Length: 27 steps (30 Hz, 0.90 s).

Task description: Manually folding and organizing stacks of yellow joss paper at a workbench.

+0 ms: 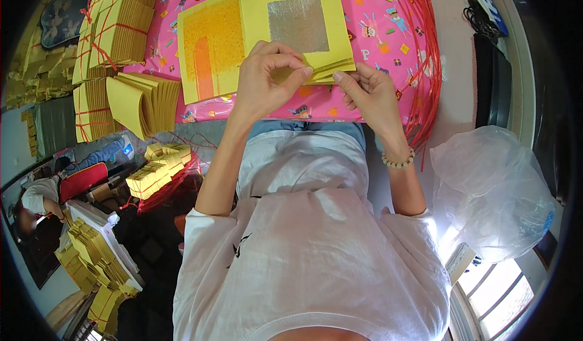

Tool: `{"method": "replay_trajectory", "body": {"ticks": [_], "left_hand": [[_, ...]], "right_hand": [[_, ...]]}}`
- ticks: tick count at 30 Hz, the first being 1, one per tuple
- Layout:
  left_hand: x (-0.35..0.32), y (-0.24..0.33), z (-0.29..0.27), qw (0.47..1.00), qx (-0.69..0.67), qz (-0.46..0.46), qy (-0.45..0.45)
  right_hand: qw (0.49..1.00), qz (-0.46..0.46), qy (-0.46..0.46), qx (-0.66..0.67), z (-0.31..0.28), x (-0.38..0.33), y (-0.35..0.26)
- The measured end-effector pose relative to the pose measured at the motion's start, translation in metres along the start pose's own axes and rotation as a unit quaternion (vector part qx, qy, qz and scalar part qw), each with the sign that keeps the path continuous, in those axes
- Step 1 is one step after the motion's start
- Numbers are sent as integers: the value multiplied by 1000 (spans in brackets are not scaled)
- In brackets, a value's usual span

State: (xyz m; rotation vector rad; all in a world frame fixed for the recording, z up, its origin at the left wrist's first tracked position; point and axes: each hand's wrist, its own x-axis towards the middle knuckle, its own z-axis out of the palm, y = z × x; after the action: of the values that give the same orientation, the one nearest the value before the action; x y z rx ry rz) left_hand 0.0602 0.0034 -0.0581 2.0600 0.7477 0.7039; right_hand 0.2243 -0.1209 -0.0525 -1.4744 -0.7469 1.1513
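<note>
A stack of yellow paper sheets (343,34) lies in front of me, its top sheet bearing a silver square (297,25). At the near edge of the sheets, my left hand (267,77) pinches them between thumb and forefinger. My right hand (371,95), with a beaded bracelet (399,159) at the wrist, grips their near right corner, where several layers fan apart. Partly beneath the stack on the left is a yellow sheet with an orange patch (228,31).
The table has a pink patterned cover (291,101). Bundles of yellow paper (121,28) tied with red string and a folded stack (146,101) stand left. Red strings (428,74) hang over the right edge, near a clear plastic bag (492,189). Another person (42,198) sits far left.
</note>
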Motion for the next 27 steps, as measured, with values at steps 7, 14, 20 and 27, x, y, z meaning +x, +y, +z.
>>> {"method": "replay_trajectory", "body": {"ticks": [7, 14, 20, 27], "left_hand": [[0, 3, 0, 1000, 11, 5, 0], [1, 6, 0, 998, 52, 28, -12], [0, 5, -1, 999, 35, 23, -6], [-3, 4, 0, 1000, 24, 17, -7]], "right_hand": [[1000, 3, 1, 5, 0, -1, -2], [999, 28, -6, -34, -3, 0, -8], [999, 21, 0, -32, -2, 1, -9], [999, 22, 1, -36, -3, -2, -5]]}}
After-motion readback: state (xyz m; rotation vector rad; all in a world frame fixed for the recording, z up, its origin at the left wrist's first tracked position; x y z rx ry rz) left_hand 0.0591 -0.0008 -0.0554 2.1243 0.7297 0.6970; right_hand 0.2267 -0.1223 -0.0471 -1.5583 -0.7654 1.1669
